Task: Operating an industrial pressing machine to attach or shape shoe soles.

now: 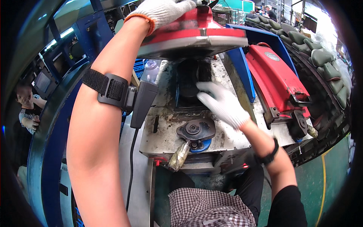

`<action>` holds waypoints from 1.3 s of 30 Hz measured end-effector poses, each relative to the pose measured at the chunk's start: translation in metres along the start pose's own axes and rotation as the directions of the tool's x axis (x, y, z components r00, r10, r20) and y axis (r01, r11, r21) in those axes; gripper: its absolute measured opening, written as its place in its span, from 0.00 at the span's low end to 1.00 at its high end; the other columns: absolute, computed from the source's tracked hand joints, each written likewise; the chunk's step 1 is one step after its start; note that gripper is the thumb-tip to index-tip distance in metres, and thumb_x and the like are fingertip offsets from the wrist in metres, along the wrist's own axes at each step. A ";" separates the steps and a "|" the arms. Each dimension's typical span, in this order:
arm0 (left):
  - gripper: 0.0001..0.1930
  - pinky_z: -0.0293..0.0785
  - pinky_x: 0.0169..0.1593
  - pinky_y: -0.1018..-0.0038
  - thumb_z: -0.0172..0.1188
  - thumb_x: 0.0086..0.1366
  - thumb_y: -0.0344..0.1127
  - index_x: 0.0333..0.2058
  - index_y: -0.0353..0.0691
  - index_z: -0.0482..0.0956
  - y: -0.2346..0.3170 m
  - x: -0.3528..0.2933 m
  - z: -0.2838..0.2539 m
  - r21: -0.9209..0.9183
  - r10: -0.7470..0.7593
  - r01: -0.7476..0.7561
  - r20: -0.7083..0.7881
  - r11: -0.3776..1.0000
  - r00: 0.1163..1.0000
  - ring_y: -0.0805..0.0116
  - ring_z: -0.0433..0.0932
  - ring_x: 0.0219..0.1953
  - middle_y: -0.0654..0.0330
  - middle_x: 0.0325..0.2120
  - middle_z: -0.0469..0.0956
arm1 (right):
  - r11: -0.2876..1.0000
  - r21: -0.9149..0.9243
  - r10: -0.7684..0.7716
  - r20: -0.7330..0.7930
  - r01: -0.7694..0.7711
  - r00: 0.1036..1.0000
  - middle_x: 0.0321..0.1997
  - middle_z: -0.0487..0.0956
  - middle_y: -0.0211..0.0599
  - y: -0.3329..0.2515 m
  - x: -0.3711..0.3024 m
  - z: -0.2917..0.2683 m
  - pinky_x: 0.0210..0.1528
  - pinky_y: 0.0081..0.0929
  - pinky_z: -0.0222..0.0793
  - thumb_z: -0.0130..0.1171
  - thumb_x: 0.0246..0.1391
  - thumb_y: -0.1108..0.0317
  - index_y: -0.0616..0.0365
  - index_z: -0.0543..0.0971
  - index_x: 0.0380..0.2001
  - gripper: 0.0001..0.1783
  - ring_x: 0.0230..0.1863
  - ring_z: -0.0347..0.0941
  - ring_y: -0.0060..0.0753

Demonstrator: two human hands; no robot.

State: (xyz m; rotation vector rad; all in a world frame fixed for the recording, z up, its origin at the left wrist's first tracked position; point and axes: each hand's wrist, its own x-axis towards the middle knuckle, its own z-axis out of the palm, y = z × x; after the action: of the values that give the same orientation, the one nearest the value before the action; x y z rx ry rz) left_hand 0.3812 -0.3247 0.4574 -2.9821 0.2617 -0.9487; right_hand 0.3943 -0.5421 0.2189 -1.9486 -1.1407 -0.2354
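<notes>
My left hand [162,14], in a white knit glove with an orange cuff, is closed at the top of a raised red press lid [196,28]. Some of its fingers pass behind the lid's top. Below the lid's pale rim, a dark recess [189,81] in the worn metal machine bed holds black parts that I cannot make out clearly. Just right of that recess hovers my right hand [223,104], also gloved, its thumb and fingers apart and slightly blurred. Nearer to me sits a black clamp lever [194,129] with a tape-wrapped handle [179,156].
A second red machine [276,75] with its lid down stands to the right, beside a blue metal guard [242,73]. Several olive-green shoe-shaped pieces [325,58] line a rack at far right. A clear bottle [151,70] stands behind my left forearm. Another person [30,108] is at far left.
</notes>
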 end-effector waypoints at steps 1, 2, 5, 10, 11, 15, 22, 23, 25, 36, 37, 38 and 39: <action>0.24 0.76 0.52 0.56 0.53 0.72 0.54 0.43 0.37 0.86 -0.007 0.004 0.011 0.053 0.100 -0.099 -0.018 0.994 0.995 0.45 0.83 0.46 0.45 0.40 0.85 | 0.990 0.130 -0.042 -0.092 0.054 0.995 0.52 0.83 0.48 -0.011 -0.030 -0.004 0.62 0.39 0.73 0.58 0.69 0.61 0.60 0.82 0.54 0.18 0.55 0.80 0.50; 0.23 0.77 0.52 0.58 0.54 0.72 0.53 0.44 0.37 0.85 0.035 -0.005 -0.001 -0.124 -0.066 0.086 0.158 0.989 0.985 0.46 0.84 0.46 0.47 0.41 0.86 | 0.966 0.247 0.111 -0.107 -0.082 0.988 0.46 0.84 0.46 -0.022 -0.063 -0.011 0.59 0.37 0.74 0.57 0.69 0.65 0.62 0.83 0.50 0.14 0.52 0.81 0.45; 0.30 0.79 0.40 0.73 0.61 0.70 0.62 0.44 0.35 0.88 0.052 -0.019 0.006 -0.272 -0.057 0.196 0.447 0.942 0.893 0.70 0.83 0.34 0.56 0.30 0.85 | 0.669 0.693 0.272 0.109 -0.269 0.956 0.42 0.84 0.37 -0.043 -0.156 0.019 0.45 0.28 0.79 0.52 0.70 0.69 0.61 0.83 0.48 0.13 0.39 0.80 0.23; 0.25 0.69 0.26 0.77 0.63 0.64 0.61 0.33 0.42 0.87 0.051 -0.052 0.055 -0.372 -0.004 0.438 0.758 0.818 0.652 0.76 0.74 0.20 0.64 0.18 0.78 | -0.050 0.743 0.118 0.668 -0.667 0.735 0.64 0.77 0.49 -0.053 -0.176 0.097 0.51 0.34 0.82 0.58 0.72 0.53 0.63 0.66 0.70 0.34 0.55 0.81 0.38; 0.23 0.69 0.26 0.77 0.64 0.64 0.60 0.33 0.42 0.87 0.048 -0.061 0.070 -0.364 0.007 0.450 0.784 0.815 0.621 0.76 0.73 0.20 0.65 0.18 0.78 | -0.153 0.724 0.050 0.686 -0.673 0.726 0.66 0.74 0.49 -0.059 -0.172 0.108 0.54 0.35 0.81 0.58 0.71 0.52 0.61 0.64 0.72 0.35 0.59 0.79 0.39; 0.19 0.64 0.25 0.76 0.66 0.65 0.56 0.31 0.45 0.85 0.052 -0.099 0.113 -0.456 0.071 0.511 0.792 0.729 0.606 0.79 0.70 0.20 0.68 0.17 0.74 | -0.514 0.675 -0.119 0.555 -0.530 0.823 0.70 0.72 0.45 -0.074 -0.151 0.130 0.63 0.39 0.75 0.57 0.71 0.54 0.57 0.62 0.74 0.35 0.66 0.74 0.40; 0.22 0.64 0.26 0.73 0.67 0.63 0.58 0.32 0.42 0.85 0.071 -0.123 0.119 -0.358 -0.064 0.482 0.747 0.800 0.662 0.75 0.71 0.20 0.66 0.18 0.75 | -0.799 0.475 -0.103 0.496 -0.369 0.862 0.59 0.79 0.35 -0.080 -0.135 0.131 0.55 0.39 0.73 0.56 0.71 0.53 0.48 0.73 0.65 0.24 0.56 0.75 0.40; 0.22 0.65 0.28 0.72 0.67 0.62 0.58 0.33 0.41 0.85 0.074 -0.121 0.119 -0.354 -0.067 0.489 0.753 0.797 0.655 0.74 0.72 0.21 0.65 0.19 0.76 | -0.801 0.469 -0.112 0.493 -0.371 0.863 0.59 0.79 0.35 -0.077 -0.140 0.129 0.55 0.39 0.73 0.56 0.71 0.53 0.48 0.73 0.65 0.24 0.56 0.75 0.40; 0.24 0.71 0.33 0.70 0.67 0.61 0.59 0.35 0.40 0.86 0.077 -0.121 0.121 -0.325 -0.092 0.476 0.742 0.817 0.664 0.72 0.76 0.25 0.63 0.21 0.79 | -0.781 0.478 -0.108 0.530 -0.401 0.841 0.43 0.78 0.29 -0.070 -0.149 0.119 0.45 0.33 0.69 0.58 0.70 0.52 0.46 0.77 0.58 0.19 0.41 0.72 0.33; 0.28 0.74 0.39 0.69 0.67 0.56 0.64 0.36 0.41 0.88 0.078 -0.126 0.121 -0.319 -0.079 0.411 0.701 0.854 0.709 0.67 0.80 0.29 0.60 0.23 0.81 | 0.224 0.897 0.502 0.229 -0.381 0.834 0.31 0.79 0.34 -0.009 -0.181 0.010 0.26 0.25 0.66 0.56 0.71 0.53 0.58 0.72 0.68 0.29 0.22 0.70 0.24; 0.28 0.74 0.39 0.69 0.67 0.56 0.63 0.36 0.40 0.87 0.078 -0.126 0.121 -0.332 -0.081 0.431 0.708 0.839 0.702 0.67 0.80 0.29 0.61 0.23 0.81 | 0.232 0.893 0.491 0.236 -0.386 0.839 0.31 0.79 0.34 -0.011 -0.177 0.010 0.26 0.25 0.66 0.56 0.71 0.53 0.58 0.72 0.68 0.29 0.22 0.70 0.24; 0.28 0.74 0.39 0.69 0.67 0.56 0.63 0.36 0.40 0.87 0.075 -0.126 0.123 -0.332 -0.092 0.439 0.702 0.835 0.706 0.67 0.80 0.29 0.61 0.23 0.81 | 0.487 0.779 0.530 0.096 -0.395 0.843 0.33 0.80 0.35 -0.015 -0.171 0.011 0.28 0.23 0.68 0.57 0.70 0.57 0.60 0.74 0.64 0.25 0.24 0.71 0.23; 0.26 0.73 0.37 0.69 0.68 0.57 0.62 0.34 0.40 0.87 0.071 -0.127 0.126 -0.335 -0.073 0.420 0.703 0.844 0.707 0.68 0.79 0.27 0.61 0.22 0.80 | 0.699 0.597 0.523 -0.050 -0.394 0.851 0.36 0.81 0.37 -0.021 -0.167 0.012 0.30 0.22 0.69 0.58 0.70 0.62 0.61 0.77 0.61 0.22 0.25 0.72 0.22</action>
State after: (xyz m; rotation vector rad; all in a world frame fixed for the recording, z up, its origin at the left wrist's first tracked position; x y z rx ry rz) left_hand 0.3405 -0.3807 0.2781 -3.6151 0.0600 0.3352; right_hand 0.2808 -0.6336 0.1350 -1.5451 -0.4564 0.1570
